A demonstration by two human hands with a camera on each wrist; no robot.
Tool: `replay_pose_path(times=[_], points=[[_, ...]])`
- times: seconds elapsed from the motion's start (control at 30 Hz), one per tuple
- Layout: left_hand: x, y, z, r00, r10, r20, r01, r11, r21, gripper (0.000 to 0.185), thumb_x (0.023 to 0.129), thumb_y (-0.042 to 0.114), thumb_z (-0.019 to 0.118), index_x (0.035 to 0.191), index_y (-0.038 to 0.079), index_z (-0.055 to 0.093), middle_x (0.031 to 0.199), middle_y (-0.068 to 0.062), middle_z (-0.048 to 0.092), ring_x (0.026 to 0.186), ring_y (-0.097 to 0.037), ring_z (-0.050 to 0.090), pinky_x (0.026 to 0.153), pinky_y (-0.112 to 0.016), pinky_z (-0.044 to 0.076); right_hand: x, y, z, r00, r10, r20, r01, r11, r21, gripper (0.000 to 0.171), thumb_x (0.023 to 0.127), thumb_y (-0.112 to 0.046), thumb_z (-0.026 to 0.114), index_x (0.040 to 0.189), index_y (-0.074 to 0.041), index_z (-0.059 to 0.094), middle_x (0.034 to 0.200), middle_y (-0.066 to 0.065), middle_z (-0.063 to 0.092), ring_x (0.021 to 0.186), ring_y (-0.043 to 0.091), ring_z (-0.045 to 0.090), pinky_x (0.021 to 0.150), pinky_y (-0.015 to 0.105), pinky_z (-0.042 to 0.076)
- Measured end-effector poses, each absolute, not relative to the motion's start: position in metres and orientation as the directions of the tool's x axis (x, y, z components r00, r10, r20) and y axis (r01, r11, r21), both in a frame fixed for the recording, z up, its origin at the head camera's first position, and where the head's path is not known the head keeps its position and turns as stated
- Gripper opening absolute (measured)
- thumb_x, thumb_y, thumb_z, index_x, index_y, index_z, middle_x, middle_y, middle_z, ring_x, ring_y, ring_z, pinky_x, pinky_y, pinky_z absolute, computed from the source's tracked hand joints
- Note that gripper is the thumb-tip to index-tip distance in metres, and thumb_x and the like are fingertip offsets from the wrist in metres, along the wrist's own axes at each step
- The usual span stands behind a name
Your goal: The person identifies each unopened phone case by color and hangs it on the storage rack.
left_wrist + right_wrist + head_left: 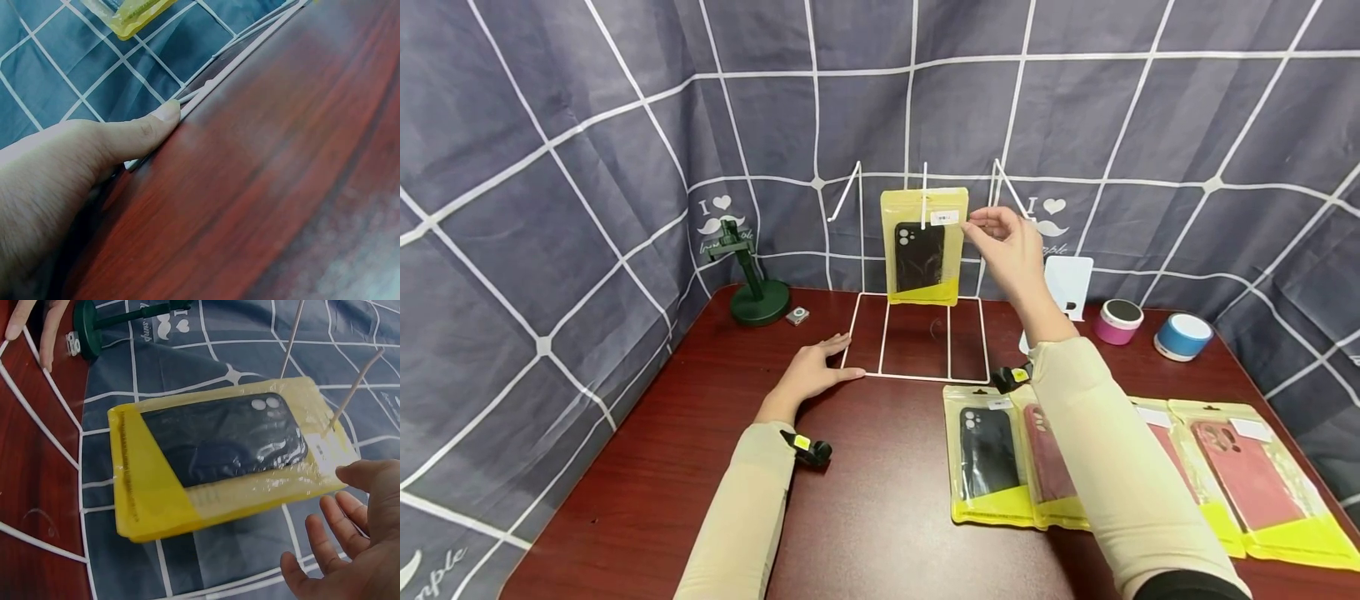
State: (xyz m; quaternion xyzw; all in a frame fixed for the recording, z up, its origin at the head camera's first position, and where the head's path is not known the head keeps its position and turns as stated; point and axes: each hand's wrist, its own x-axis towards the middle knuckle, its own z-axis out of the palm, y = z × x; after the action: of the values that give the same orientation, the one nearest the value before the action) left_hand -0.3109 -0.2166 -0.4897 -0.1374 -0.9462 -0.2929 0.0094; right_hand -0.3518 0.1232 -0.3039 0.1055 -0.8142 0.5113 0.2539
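A white wire display rack (925,379) stands on the table, its hooks rising at the back. From the middle hook hangs a yellow-edged clear pouch (961,250) with a black phone case (919,257) and a white label inside. My right hand (1009,246) is at the pouch's right edge. In the right wrist view its thumb tip overlaps that edge, while the other fingers (322,544) spread apart beside it; contact is unclear. My left hand (808,375) rests at the rack's front left corner, thumb (147,131) on the front wire, fingers extended along the left side.
Several pouched phone cases (988,454) lie at the front right, partly under the right forearm. Behind them stand a white phone stand (1067,283), a pink speaker (1117,325) and a blue speaker (1182,337). A green stand (760,302) and small square gadget (797,316) sit back left.
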Motion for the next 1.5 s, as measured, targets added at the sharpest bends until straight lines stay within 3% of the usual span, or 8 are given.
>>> replay_pose_path(times=[0.37, 0.63, 0.9, 1.03, 1.2, 1.37, 1.5], points=[[-0.311, -0.218, -0.49, -0.956, 0.267, 0.121, 0.289, 0.794, 0.534, 0.09, 0.078, 0.072, 0.071, 0.149, 0.022, 0.051, 0.154, -0.002, 0.045, 0.145, -0.02, 0.038, 0.116, -0.047, 0.032, -0.332, 0.146, -0.326, -0.895, 0.025, 0.446, -0.397, 0.413, -0.819, 0.04, 0.089, -0.044, 0.075, 0.12, -0.019, 0.071, 0.118, -0.002, 0.07, 0.111, 0.019, 0.065, 0.078, 0.025, 0.048], [-0.311, -0.222, -0.492, -0.963, 0.249, 0.102, 0.263, 0.793, 0.55, 0.091, 0.076, 0.075, 0.07, 0.15, 0.025, 0.05, 0.155, 0.0, 0.044, 0.146, -0.024, 0.036, 0.116, -0.05, 0.032, -0.312, 0.161, -0.346, -0.905, -0.029, 0.425, -0.391, 0.451, -0.802, 0.04, 0.09, -0.042, 0.075, 0.122, -0.019, 0.071, 0.119, 0.0, 0.071, 0.109, 0.02, 0.064, 0.076, 0.024, 0.046], [-0.311, -0.222, -0.492, -0.961, 0.256, 0.103, 0.27, 0.796, 0.541, 0.092, 0.077, 0.075, 0.069, 0.151, 0.025, 0.049, 0.156, -0.001, 0.043, 0.146, -0.026, 0.036, 0.116, -0.051, 0.03, -0.285, 0.176, -0.374, -0.918, -0.096, 0.386, -0.377, 0.516, -0.769, 0.038, 0.091, -0.041, 0.075, 0.121, -0.02, 0.07, 0.117, 0.001, 0.069, 0.112, 0.027, 0.061, 0.077, 0.032, 0.046], [-0.312, -0.22, -0.491, -0.961, 0.255, 0.105, 0.27, 0.799, 0.537, 0.091, 0.077, 0.075, 0.069, 0.151, 0.025, 0.049, 0.156, -0.001, 0.043, 0.145, -0.025, 0.037, 0.116, -0.051, 0.031, -0.274, 0.185, -0.393, -0.897, -0.223, 0.381, -0.439, 0.543, -0.715, 0.034, 0.092, -0.032, 0.075, 0.123, -0.017, 0.07, 0.115, 0.007, 0.071, 0.108, 0.031, 0.063, 0.08, 0.039, 0.049], [-0.312, -0.218, -0.49, -0.962, 0.252, 0.109, 0.27, 0.792, 0.548, 0.09, 0.077, 0.073, 0.071, 0.15, 0.024, 0.05, 0.155, -0.001, 0.044, 0.145, -0.025, 0.037, 0.115, -0.05, 0.032, -0.261, 0.197, -0.421, -0.845, -0.424, 0.326, -0.526, 0.545, -0.654, 0.052, 0.092, -0.023, 0.076, 0.14, -0.009, 0.06, 0.126, 0.014, 0.067, 0.112, 0.036, 0.064, 0.094, 0.055, 0.049], [-0.311, -0.216, -0.49, -0.961, 0.255, 0.105, 0.269, 0.786, 0.557, 0.089, 0.078, 0.071, 0.072, 0.15, 0.023, 0.051, 0.155, -0.001, 0.044, 0.145, -0.025, 0.037, 0.116, -0.05, 0.032, -0.254, 0.208, -0.443, -0.806, -0.517, 0.287, -0.581, 0.6, -0.55, 0.046, 0.088, -0.023, 0.079, 0.128, -0.003, 0.066, 0.121, 0.014, 0.068, 0.112, 0.034, 0.063, 0.097, 0.054, 0.048], [-0.31, -0.215, -0.491, -0.962, 0.253, 0.101, 0.266, 0.789, 0.554, 0.089, 0.078, 0.071, 0.072, 0.15, 0.023, 0.05, 0.155, -0.001, 0.044, 0.145, -0.025, 0.038, 0.116, -0.05, 0.032, -0.253, 0.214, -0.452, -0.81, -0.539, 0.232, -0.577, 0.658, -0.485, 0.043, 0.086, -0.032, 0.08, 0.119, -0.007, 0.07, 0.115, 0.009, 0.068, 0.111, 0.032, 0.06, 0.097, 0.054, 0.046]])
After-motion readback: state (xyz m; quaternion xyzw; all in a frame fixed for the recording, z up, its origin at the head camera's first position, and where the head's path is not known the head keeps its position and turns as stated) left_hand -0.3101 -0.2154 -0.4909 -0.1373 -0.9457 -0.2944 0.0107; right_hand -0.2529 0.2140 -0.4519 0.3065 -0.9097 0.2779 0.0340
